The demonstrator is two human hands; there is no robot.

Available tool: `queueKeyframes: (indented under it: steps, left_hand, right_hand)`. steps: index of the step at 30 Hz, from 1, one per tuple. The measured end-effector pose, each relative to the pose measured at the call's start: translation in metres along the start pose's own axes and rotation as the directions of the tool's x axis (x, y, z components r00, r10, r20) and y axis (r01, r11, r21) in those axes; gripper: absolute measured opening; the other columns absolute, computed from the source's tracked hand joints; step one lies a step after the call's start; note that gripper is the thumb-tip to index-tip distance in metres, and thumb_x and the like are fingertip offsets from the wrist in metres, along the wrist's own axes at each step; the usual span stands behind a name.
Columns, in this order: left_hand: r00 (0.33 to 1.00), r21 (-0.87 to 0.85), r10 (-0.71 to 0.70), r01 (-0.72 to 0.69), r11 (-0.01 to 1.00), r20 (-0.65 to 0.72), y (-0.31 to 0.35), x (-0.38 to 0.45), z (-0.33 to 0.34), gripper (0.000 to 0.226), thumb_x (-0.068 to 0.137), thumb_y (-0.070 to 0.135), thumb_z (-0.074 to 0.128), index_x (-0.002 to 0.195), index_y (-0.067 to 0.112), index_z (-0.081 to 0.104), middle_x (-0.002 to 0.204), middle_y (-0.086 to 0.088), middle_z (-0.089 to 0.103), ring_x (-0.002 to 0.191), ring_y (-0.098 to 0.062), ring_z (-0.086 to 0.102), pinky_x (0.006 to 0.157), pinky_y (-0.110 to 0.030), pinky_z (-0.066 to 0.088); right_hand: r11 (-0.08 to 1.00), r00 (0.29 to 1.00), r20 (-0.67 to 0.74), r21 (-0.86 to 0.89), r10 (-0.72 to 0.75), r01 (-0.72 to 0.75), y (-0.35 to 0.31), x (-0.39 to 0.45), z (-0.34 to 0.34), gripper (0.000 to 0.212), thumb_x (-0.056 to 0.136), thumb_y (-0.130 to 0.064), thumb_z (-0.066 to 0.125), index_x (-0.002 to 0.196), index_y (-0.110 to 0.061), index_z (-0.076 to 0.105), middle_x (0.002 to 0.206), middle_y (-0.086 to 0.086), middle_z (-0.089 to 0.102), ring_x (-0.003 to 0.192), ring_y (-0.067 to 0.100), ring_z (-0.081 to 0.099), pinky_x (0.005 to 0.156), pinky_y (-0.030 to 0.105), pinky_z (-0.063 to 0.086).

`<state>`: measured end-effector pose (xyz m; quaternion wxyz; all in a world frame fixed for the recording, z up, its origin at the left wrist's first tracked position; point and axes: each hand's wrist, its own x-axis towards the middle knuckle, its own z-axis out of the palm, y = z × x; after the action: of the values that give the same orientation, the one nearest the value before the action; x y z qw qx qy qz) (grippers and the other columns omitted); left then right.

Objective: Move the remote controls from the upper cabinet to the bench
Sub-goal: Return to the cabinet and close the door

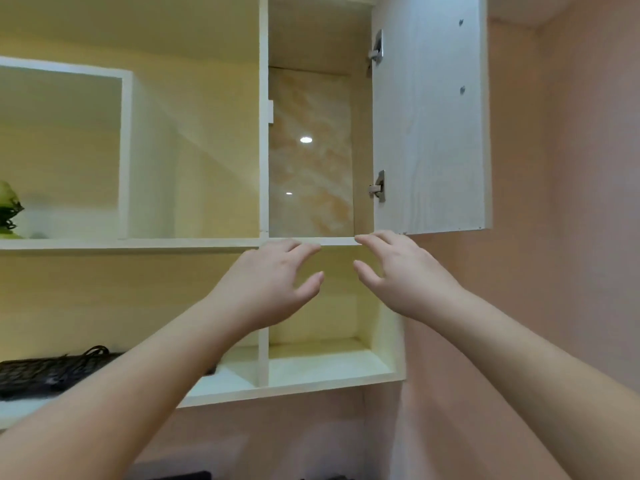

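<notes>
The upper cabinet (263, 133) hangs on the wall, its right compartment open behind a white door (431, 116) swung out to the right. That compartment shows a marbled back panel and no remote control from this low angle; its floor is hidden. My left hand (266, 285) and my right hand (405, 275) are both raised just below the compartment's bottom shelf edge (339, 241), fingers spread, holding nothing. The right hand's fingertips reach the shelf edge. The bench is out of view.
A lower open niche (325, 362) sits under the hands. A black keyboard with a coiled cable (52, 372) lies on the lower left shelf. A green plant (8, 209) stands at the far left of the upper shelf. A pink wall (571, 237) is on the right.
</notes>
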<state>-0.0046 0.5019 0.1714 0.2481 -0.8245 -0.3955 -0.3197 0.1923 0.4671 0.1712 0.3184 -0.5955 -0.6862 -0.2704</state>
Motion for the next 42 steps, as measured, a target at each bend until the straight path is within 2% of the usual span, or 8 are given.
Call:
queueKeyframes:
  steps: [9, 15, 19, 24, 28, 31, 36, 42]
  left_hand:
    - [0.992, -0.037, 0.067, -0.071, 0.997, -0.103, 0.036, 0.064, 0.0, 0.054, 0.095, 0.054, 0.035, 0.146, 0.035, 0.032, 0.144, 0.011, 0.043, 0.131, -0.009, 0.039, 0.102, -0.031, 0.04]
    - [0.985, -0.161, 0.072, -0.098, 0.982, -0.155, 0.068, 0.097, 0.002, 0.047, 0.095, 0.052, 0.037, 0.14, 0.04, 0.04, 0.142, 0.016, 0.043, 0.133, -0.006, 0.036, 0.1, -0.027, 0.036]
    - [0.988, -0.243, 0.055, -0.091, 0.966, -0.148, 0.085, 0.112, 0.008, 0.047, 0.095, 0.052, 0.039, 0.141, 0.04, 0.039, 0.145, 0.015, 0.042, 0.136, -0.005, 0.034, 0.101, -0.027, 0.034]
    - [0.982, -0.309, 0.063, -0.116, 0.944, -0.176, 0.097, 0.121, 0.007, 0.049, 0.092, 0.058, 0.038, 0.138, 0.041, 0.043, 0.137, 0.018, 0.049, 0.126, -0.002, 0.043, 0.098, -0.025, 0.038]
    - [0.975, -0.519, -0.013, -0.105, 0.848, -0.22, 0.097, 0.123, 0.001, 0.052, 0.087, 0.064, 0.038, 0.134, 0.042, 0.047, 0.124, 0.017, 0.058, 0.113, 0.004, 0.052, 0.094, -0.021, 0.043]
    - [0.967, -0.638, -0.123, -0.05, 0.769, -0.224, 0.092, 0.118, -0.004, 0.051, 0.09, 0.061, 0.039, 0.136, 0.041, 0.045, 0.119, 0.02, 0.058, 0.101, 0.009, 0.055, 0.078, -0.011, 0.042]
    - [0.945, -0.761, -0.252, 0.007, 0.649, -0.207, 0.065, 0.109, -0.015, 0.054, 0.087, 0.067, 0.045, 0.129, 0.034, 0.05, 0.119, 0.015, 0.064, 0.108, -0.004, 0.059, 0.092, -0.033, 0.051]
    - [0.887, -0.543, -0.291, 0.056, 0.838, -0.358, 0.037, 0.108, -0.028, 0.033, 0.093, 0.034, 0.058, 0.124, 0.025, 0.054, 0.106, 0.014, 0.064, 0.094, -0.002, 0.061, 0.077, -0.018, 0.05]
  right_hand:
    - [0.984, 0.949, -0.285, -0.152, -0.137, 0.096, 0.043, 0.03, -0.074, 0.046, 0.096, -0.04, 0.04, 0.14, -0.025, 0.042, 0.139, -0.004, 0.046, 0.13, 0.016, 0.039, 0.102, 0.031, 0.032]
    - [0.999, 0.811, -0.584, -0.033, -0.043, 0.029, 0.102, 0.035, -0.126, 0.039, 0.096, -0.029, 0.044, 0.133, -0.021, 0.05, 0.134, 0.0, 0.051, 0.124, 0.019, 0.044, 0.097, 0.031, 0.034]
    - [0.978, 0.878, -0.461, 0.203, 0.129, -0.037, 0.138, 0.047, -0.118, 0.042, 0.1, -0.032, 0.037, 0.139, -0.02, 0.045, 0.138, 0.001, 0.053, 0.126, 0.016, 0.046, 0.09, 0.017, 0.029]
    - [0.757, 0.955, -0.284, 0.641, 0.082, 0.125, 0.145, 0.054, -0.089, 0.041, 0.101, -0.041, 0.031, 0.117, -0.015, 0.058, 0.12, 0.002, 0.066, 0.114, 0.019, 0.059, 0.103, 0.044, 0.043]
    - [0.494, 0.962, -0.27, 0.843, 0.047, 0.213, 0.136, 0.06, -0.071, 0.033, 0.103, -0.036, 0.029, 0.108, -0.031, 0.061, 0.114, -0.009, 0.068, 0.109, 0.004, 0.063, 0.102, 0.034, 0.046]
    - [0.37, 0.958, -0.285, 0.886, -0.039, 0.279, 0.119, 0.07, -0.053, 0.04, 0.104, -0.033, 0.024, 0.132, -0.025, 0.052, 0.129, -0.007, 0.062, 0.119, 0.005, 0.057, 0.104, 0.031, 0.044]
    - [0.534, 0.931, -0.281, 0.763, -0.232, 0.363, 0.074, 0.098, -0.012, 0.05, 0.098, -0.048, 0.027, 0.147, -0.034, 0.028, 0.155, -0.017, 0.027, 0.141, -0.005, 0.024, 0.119, 0.033, 0.023]
    - [0.656, 0.868, -0.411, 0.578, -0.28, 0.486, 0.053, 0.133, 0.022, 0.053, 0.101, -0.035, 0.029, 0.149, -0.039, 0.007, 0.159, -0.022, -0.001, 0.143, -0.01, -0.001, 0.115, 0.013, 0.006]
